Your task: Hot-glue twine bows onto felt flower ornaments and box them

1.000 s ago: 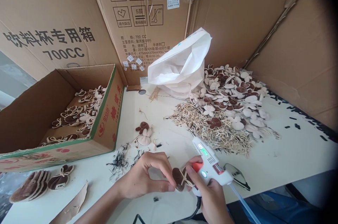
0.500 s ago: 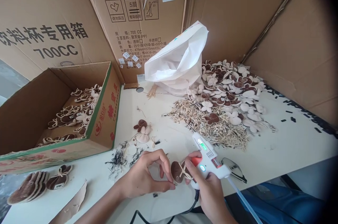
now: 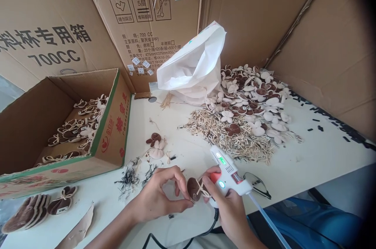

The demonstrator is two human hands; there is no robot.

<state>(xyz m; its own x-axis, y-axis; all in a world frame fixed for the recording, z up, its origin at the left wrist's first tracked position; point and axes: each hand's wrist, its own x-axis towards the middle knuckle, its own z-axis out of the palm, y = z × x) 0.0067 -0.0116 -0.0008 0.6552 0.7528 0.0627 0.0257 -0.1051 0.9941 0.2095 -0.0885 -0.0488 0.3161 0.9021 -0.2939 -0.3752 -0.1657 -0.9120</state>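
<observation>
My right hand point(image 3: 227, 206) is closed round a white hot glue gun point(image 3: 227, 172) with green and blue lights. Its thumb and a fingertip also pinch a small brown fabric piece point(image 3: 194, 188) by the cream cord bow point(image 3: 202, 188) tied on it. My left hand point(image 3: 167, 192) has thumb and forefinger brought together at the piece's lower left edge. Whatever lies between those fingertips is too small to make out. A glue stick point(image 3: 268, 219) sticks out of the gun's back, and a black cable point(image 3: 213, 223) runs down from its handle.
A carton point(image 3: 110, 131) at the left holds finished bow pieces. Stacked brown soles point(image 3: 28, 212) lie in front of it. Further back are a pile of cords point(image 3: 235, 139), a heap of fabric pieces point(image 3: 255, 96) and a white bag point(image 3: 194, 69). Glasses point(image 3: 258, 184) rest beside the gun.
The whole view has shifted slightly, so things sit a little further left. Both hands keep nearly the same pose around the brown piece and the glue gun.
</observation>
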